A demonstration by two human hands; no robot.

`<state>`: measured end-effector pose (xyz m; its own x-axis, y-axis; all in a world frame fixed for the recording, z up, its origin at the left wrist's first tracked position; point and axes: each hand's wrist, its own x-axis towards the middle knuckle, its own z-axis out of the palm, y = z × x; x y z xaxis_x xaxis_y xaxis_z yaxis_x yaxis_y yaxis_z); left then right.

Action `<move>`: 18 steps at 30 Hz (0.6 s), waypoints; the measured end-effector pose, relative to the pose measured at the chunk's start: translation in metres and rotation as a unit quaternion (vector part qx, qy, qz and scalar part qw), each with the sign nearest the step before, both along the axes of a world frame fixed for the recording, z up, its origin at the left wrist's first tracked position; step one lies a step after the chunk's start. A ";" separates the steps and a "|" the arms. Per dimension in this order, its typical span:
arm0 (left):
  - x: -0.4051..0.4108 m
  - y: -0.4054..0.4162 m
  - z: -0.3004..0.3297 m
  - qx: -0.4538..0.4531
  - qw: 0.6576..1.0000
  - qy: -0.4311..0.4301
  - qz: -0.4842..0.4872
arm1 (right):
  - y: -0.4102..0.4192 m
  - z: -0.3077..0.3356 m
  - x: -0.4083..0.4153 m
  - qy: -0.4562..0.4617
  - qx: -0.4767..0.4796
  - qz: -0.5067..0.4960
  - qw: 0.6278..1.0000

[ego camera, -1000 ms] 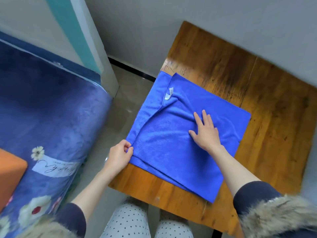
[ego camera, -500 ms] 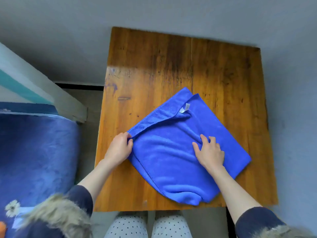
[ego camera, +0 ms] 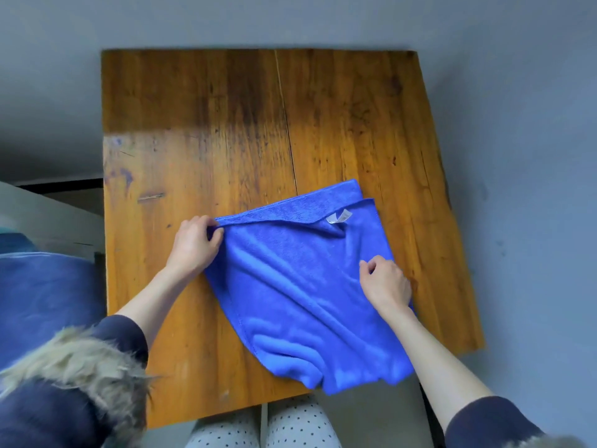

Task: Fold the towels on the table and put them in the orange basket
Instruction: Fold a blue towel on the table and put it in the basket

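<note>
Left hand (ego camera: 193, 245) pinches the towel (ego camera: 307, 286) corner; right hand (ego camera: 386, 282) curls on its right side. Soft, floppy cloth on the surface (ego camera: 200, 124): best held by corners.

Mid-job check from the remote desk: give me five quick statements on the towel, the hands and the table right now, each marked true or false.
1. The left hand pinches a corner of the blue microfibre towel. True.
2. The right hand lies flat with straight fingers on the towel. False: its fingers are curled, gathering cloth near the towel's right edge.
3. A small white label shows near the towel's far edge. True.
4. The towel lies wholly on the worn wooden table. False: its near end hangs over the table's front edge.
5. The orange basket stands on the table beside the towel. False: no basket is in view.
</note>
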<state>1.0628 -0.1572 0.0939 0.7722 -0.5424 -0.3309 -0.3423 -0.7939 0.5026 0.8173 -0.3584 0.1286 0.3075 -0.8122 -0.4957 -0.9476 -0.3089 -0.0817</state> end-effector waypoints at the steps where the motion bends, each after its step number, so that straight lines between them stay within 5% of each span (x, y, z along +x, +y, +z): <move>1: 0.000 -0.002 0.000 -0.002 1.000 0.002 0.005 | -0.012 0.000 0.006 -0.029 -0.013 -0.015 0.999; 5: -0.004 -0.001 0.002 -0.020 0.999 0.005 0.041 | -0.061 -0.003 0.032 -0.137 -0.022 -0.030 0.990; 14: -0.012 -0.003 0.011 -0.033 0.992 0.024 0.117 | -0.100 -0.018 0.049 -0.131 0.006 0.036 0.991; 18: -0.011 0.006 0.022 -0.128 0.950 0.195 0.206 | -0.109 -0.009 0.041 -0.207 0.067 -0.047 0.975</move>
